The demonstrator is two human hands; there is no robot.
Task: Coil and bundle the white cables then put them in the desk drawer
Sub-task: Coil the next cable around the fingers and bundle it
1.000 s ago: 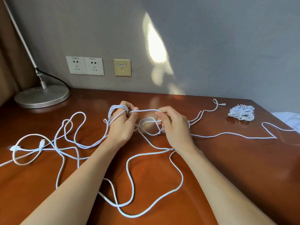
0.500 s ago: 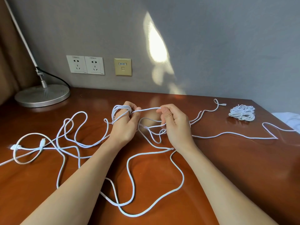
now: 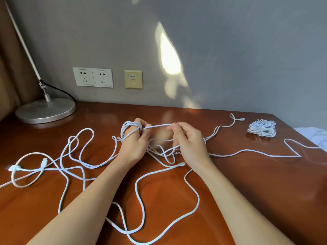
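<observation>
A brown curtain (image 3: 7, 71) hangs at the far left. Beside it a lamp (image 3: 46, 111) stands with its round metal base on the brown surface (image 3: 247, 191), its thin arm slanting up and out of view. On the grey wall behind are two white sockets (image 3: 92, 77) and, just right of them, a beige plate (image 3: 133, 79).

A long white cable (image 3: 136, 188) sprawls in loose loops over the left and middle of the surface. Its plug ends (image 3: 15, 168) lie near the left edge, inside one of the loops.

The left hand (image 3: 134, 142) is raised near the middle, fingers curled, with a small coil (image 3: 130, 127) of the cable wound round them. From the coil a short strand (image 3: 159, 125) runs almost level to the right hand (image 3: 190, 144), which pinches it between thumb and forefinger. Its other fingers are curled, with more cable tangled just below and between the two hands.

Past the right hand, one length trails toward the back of the surface and ends in a small connector (image 3: 241, 119). Another runs along the surface to the right edge.

A finished white bundle (image 3: 262, 128) lies at the back right, apart from the loose cable. A white cloth (image 3: 316, 133) shows beyond the right edge.
</observation>
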